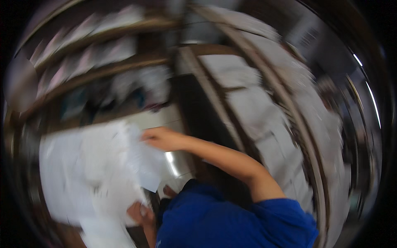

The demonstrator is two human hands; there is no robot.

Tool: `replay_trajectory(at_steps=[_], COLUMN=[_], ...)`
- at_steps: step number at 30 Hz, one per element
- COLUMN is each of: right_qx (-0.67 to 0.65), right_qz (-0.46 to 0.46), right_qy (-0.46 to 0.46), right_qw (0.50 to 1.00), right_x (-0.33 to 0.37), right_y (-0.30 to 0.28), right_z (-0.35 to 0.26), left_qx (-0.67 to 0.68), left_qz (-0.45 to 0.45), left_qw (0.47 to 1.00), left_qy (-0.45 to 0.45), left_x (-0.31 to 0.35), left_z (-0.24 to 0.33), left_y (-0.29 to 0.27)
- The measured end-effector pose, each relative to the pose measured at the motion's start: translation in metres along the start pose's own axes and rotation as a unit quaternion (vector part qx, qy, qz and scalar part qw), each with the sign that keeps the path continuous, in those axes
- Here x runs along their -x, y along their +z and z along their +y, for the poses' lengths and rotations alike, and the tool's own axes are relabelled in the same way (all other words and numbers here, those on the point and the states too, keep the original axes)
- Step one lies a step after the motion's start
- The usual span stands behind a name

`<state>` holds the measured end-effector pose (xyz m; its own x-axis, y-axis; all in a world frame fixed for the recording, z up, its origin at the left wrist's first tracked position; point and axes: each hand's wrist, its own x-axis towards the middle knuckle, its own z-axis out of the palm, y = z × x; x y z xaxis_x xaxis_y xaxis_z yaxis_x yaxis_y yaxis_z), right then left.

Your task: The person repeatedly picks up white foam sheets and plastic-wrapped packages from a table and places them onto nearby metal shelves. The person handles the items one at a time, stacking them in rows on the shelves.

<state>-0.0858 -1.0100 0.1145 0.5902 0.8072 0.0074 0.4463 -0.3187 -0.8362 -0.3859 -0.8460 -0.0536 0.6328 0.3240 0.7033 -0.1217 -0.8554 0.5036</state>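
My right hand (160, 139) reaches across to the left, its fingers closed in a pinch on the upper part of a thin translucent plastic sheet (145, 163). The sheet hangs down at the right edge of a broad white pile (97, 165), which looks like cloth or paper but is smeared by motion. Lower down, my left hand (141, 213) is beside the near right edge of that pile. Its fingers are blurred, so whether they grip anything does not show.
At the far left, a wooden shelf (99, 73) bears several white and pinkish bundles. Long racks with white plastic-wrapped stacks (264, 120) run along my right. A dark panel (198, 107) stands between them. Tiled floor (175, 128) shows beyond the pile.
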Motion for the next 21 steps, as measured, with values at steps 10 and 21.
replay_trajectory(at_steps=[10, 21], right_qx=[0.430, 0.330], right_qz=[0.176, 0.570], right_qy=[0.058, 0.477], right_qw=[0.883, 0.581], right_x=[0.134, 0.657], right_y=[-0.247, -0.281], right_z=[-0.220, -0.306], left_qx=[-0.070, -0.089], left_qz=[-0.124, -0.123], left_qw=[0.987, 0.986], left_qy=[-0.074, -0.065], left_x=[-0.004, -0.008], left_z=[0.008, 0.035], left_y=[-0.014, -0.020])
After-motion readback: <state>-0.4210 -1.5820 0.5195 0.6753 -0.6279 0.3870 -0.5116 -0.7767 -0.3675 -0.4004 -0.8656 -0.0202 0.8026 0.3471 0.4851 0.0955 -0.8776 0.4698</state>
